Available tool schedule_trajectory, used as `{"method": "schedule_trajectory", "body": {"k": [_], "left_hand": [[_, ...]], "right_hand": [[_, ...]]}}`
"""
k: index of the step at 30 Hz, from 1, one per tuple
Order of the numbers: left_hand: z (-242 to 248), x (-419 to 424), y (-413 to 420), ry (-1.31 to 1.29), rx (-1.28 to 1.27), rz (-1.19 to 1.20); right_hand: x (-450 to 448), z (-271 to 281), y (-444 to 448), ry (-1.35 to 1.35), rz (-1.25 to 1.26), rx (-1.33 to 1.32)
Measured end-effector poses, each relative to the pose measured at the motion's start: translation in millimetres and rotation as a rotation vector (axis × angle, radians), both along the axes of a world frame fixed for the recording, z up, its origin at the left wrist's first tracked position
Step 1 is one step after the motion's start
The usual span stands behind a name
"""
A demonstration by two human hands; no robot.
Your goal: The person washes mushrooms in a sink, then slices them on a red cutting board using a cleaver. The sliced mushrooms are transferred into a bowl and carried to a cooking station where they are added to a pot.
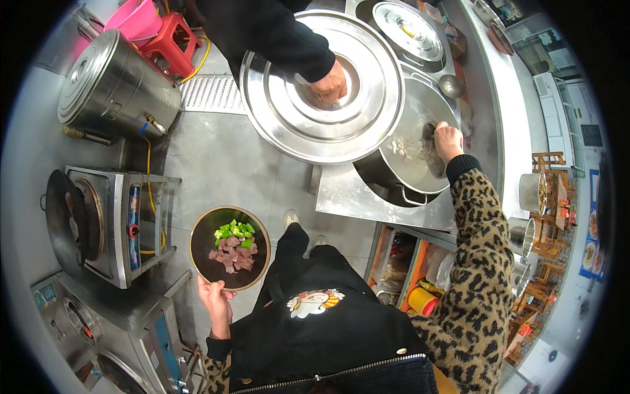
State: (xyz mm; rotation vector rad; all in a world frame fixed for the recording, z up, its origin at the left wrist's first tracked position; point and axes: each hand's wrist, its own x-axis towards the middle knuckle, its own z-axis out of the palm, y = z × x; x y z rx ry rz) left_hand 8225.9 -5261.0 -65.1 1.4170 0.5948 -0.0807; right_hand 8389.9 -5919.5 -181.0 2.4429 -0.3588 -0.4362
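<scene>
My left hand grips the near rim of a dark round bowl with a light edge, held out over the floor at the left. In it lie chopped green peppers and chunks of brownish-red meat. At the right, my right hand is closed over the edge of a large steel stockpot; a dark item shows at its fingers, too unclear to name. Cloudy liquid with pale pieces fills the pot. Another person's hand holds a big steel lid beside the pot, partly overlapping it.
A second lidded pot and a steel ladle are beyond the stockpot. To the left stand a tall steel urn, a red plastic stool, a wok and a gas stove. Shelves sit beneath the counter.
</scene>
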Motion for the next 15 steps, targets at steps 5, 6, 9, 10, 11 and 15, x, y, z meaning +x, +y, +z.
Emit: {"method": "schedule_trajectory", "body": {"k": [5, 6, 9, 10, 11, 15], "left_hand": [[-1, -4, -21, -0.016, -0.017, 0.047], [0, -6, -25, -0.010, -0.016, 0.063], [1, -11, -35, -0.012, -0.040, 0.063], [0, -12, -37, -0.016, -0.056, 0.063], [-1, -13, -40, -0.027, -0.088, 0.056], [-3, -18, -46, -0.038, -0.037, 0.060]], "right_hand": [[11, 5, -18, 0.050, 0.091, -0.010], [14, 9, -23, -0.018, 0.021, 0.033], [16, 14, -32, -0.021, 0.055, 0.112], [17, 14, -31, 0.067, 0.060, 0.015], [19, 15, -32, 0.174, 0.074, -0.042], [15, 17, -41, 0.070, 0.006, 0.061]]}}
